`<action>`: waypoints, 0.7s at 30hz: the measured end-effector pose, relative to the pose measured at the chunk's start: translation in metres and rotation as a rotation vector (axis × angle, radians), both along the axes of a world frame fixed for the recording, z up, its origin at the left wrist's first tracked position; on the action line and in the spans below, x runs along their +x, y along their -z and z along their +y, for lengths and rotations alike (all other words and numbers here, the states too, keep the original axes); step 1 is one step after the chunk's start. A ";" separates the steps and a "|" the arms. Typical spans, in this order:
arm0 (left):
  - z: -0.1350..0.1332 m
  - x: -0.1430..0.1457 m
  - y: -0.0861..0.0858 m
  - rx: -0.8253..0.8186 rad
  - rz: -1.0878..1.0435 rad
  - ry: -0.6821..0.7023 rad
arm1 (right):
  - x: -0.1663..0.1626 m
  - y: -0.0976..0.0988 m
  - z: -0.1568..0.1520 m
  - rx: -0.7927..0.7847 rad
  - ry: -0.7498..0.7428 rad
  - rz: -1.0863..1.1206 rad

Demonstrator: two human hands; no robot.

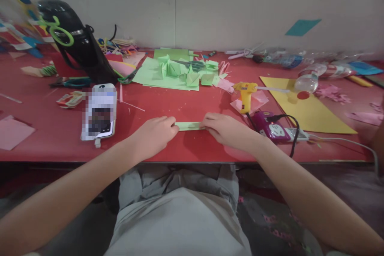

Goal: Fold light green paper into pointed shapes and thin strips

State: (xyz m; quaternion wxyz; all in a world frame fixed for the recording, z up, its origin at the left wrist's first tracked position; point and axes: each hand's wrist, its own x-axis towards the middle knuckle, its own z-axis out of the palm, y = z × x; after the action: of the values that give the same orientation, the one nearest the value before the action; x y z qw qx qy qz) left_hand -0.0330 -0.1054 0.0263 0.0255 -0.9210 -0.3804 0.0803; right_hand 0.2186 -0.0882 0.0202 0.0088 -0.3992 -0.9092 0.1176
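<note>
A narrow folded strip of light green paper [189, 126] lies flat on the red table [186, 106] near its front edge. My left hand [156, 133] pinches the strip's left end with fingers curled. My right hand [225, 129] presses down on the strip's right end, fingers closed over it. Only the middle of the strip shows between the two hands.
A phone [99, 112] lies left of my left hand. A yellow glue gun [246, 94], a purple power strip [270, 127] with a black cable, and a yellow sheet [309, 106] sit to the right. Green paper sheets with folded pieces and scissors [174, 71] lie behind; a black bag [79, 44] stands back left.
</note>
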 end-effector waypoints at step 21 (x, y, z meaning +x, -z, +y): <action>-0.003 0.003 0.000 0.004 -0.022 -0.078 | -0.010 -0.010 0.003 -0.032 0.104 -0.030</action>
State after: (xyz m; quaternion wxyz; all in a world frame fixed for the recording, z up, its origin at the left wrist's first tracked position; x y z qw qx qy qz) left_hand -0.0302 -0.1088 0.0262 0.0199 -0.9063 -0.4162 0.0702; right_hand 0.2085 -0.0853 0.0306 -0.0051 -0.4478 -0.8853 0.1256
